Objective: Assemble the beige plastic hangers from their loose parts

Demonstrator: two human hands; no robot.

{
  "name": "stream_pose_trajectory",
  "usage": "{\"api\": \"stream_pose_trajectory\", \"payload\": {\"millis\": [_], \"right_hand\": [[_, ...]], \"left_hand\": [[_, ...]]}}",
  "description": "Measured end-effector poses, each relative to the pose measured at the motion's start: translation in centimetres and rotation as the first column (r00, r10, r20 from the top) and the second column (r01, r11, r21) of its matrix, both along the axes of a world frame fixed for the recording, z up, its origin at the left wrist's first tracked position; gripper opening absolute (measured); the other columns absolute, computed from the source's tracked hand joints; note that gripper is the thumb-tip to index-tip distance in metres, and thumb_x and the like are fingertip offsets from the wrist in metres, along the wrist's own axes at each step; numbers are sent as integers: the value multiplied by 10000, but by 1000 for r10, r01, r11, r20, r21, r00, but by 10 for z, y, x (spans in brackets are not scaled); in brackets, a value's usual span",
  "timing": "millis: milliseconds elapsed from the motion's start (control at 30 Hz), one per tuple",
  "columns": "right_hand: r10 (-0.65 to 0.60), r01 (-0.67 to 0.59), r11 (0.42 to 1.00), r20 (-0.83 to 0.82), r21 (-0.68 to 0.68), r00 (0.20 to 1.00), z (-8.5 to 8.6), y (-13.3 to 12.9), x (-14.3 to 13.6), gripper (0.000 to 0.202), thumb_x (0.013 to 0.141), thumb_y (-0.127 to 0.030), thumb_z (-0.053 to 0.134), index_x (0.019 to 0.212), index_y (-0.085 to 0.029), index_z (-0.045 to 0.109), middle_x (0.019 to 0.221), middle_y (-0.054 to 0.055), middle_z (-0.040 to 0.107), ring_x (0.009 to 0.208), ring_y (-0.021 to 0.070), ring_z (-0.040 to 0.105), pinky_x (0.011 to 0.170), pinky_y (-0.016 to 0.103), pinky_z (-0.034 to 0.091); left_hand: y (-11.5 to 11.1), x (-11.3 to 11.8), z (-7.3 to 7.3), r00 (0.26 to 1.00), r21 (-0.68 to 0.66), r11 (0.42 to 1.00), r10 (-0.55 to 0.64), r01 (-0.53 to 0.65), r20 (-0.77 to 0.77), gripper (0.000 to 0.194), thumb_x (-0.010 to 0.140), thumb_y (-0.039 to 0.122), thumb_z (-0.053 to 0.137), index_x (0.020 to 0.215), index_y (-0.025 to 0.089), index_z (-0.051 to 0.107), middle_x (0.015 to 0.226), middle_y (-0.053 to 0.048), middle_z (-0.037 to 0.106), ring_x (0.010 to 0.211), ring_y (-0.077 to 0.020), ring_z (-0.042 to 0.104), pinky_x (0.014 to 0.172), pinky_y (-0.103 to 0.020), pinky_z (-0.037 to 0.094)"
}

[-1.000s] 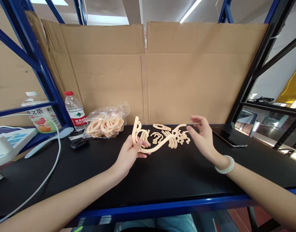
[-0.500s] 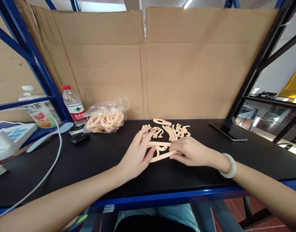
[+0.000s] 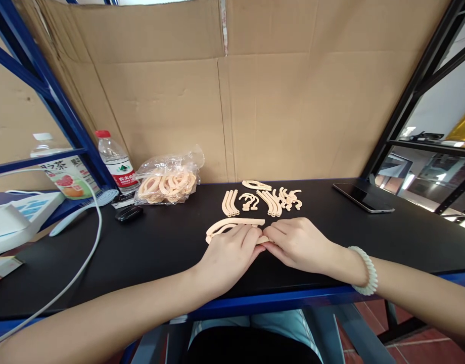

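Observation:
A beige folding clothes hanger [image 3: 240, 221] lies near the front of the black table, its long curved arm showing past my fingers. My left hand [image 3: 232, 255] is closed over its near side, thumb and fingers gripping a strip. My right hand [image 3: 298, 245] pinches the hanger's right end, fingertips almost touching those of the left. The gripped joint itself is hidden under the fingers. Just beyond lie several curved arm pieces [image 3: 230, 203], two hook pieces [image 3: 249, 201], a second group of curved arms [image 3: 269, 203] and a cluster of small hooks [image 3: 289, 198].
Another beige hanger [image 3: 256, 185] lies at the back edge. To the left stand a clear bag of beige hangers [image 3: 168, 183], a red-capped water bottle [image 3: 118, 164], a black mouse-like object [image 3: 129, 213] and a white cable [image 3: 94, 242]. A phone [image 3: 363, 197] lies at right.
My left hand has moved right and closed on the hanger near my right hand. The hanger has shifted left. The view has tilted down slightly.

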State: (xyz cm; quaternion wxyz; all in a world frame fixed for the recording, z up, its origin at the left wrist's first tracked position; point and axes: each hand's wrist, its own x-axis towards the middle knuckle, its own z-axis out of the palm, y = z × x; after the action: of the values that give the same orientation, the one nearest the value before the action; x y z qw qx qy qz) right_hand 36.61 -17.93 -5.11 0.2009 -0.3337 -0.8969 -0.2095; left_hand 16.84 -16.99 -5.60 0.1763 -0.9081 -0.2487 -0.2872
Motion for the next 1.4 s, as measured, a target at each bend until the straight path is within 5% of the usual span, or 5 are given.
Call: {"api": "stream_pose_trajectory", "payload": {"millis": [267, 400, 533, 833, 1400], "right_hand": [[119, -115, 993, 162, -29, 980, 8, 6, 10, 302, 988, -259, 365, 773, -150, 547, 687, 18, 535, 612, 135, 451, 537, 284, 253], [118, -119, 993, 238, -10, 964, 14, 8, 13, 285, 996, -210, 336, 862, -140, 578, 701, 21, 535, 613, 138, 452, 519, 290, 235], [109, -71, 984, 238, -165, 965, 18, 6, 12, 250, 987, -253, 389, 882, -143, 587, 713, 15, 544, 592, 127, 467, 501, 277, 227], [145, -74, 899, 134, -431, 980, 26, 5, 15, 98, 919, -231, 545, 845, -175, 578, 681, -16, 543, 566, 104, 458, 524, 244, 247], [260, -210, 765, -6, -608, 966, 30, 13, 22, 135, 835, -166, 584, 702, -168, 560, 620, -61, 421, 528, 68, 343, 519, 221, 241]], "left_hand": [[7, -4, 0, 986, -75, 997, -25, 12, -166, 259, 969, 326, 382, 802, 172, 506, 739, -33, 569, 726, -196, 543, 650, -320, 448], [7, -6, 3, 990, -244, 970, -53, 19, -132, 223, 962, 274, 389, 799, 173, 504, 722, -16, 547, 660, -163, 517, 576, -275, 392], [6, -5, 4, 985, -349, 937, -70, 11, -158, 211, 955, 250, 399, 798, 172, 516, 738, -16, 543, 661, -153, 516, 578, -263, 384], [11, -5, 2, 974, -268, 960, -136, 84, -181, 227, 966, 250, 381, 829, 179, 548, 732, -13, 536, 676, -150, 508, 589, -266, 379], [12, -3, 8, 942, -325, 934, -235, 151, -238, 229, 962, 258, 393, 792, 178, 523, 750, -13, 526, 668, -140, 493, 598, -249, 389]]}}
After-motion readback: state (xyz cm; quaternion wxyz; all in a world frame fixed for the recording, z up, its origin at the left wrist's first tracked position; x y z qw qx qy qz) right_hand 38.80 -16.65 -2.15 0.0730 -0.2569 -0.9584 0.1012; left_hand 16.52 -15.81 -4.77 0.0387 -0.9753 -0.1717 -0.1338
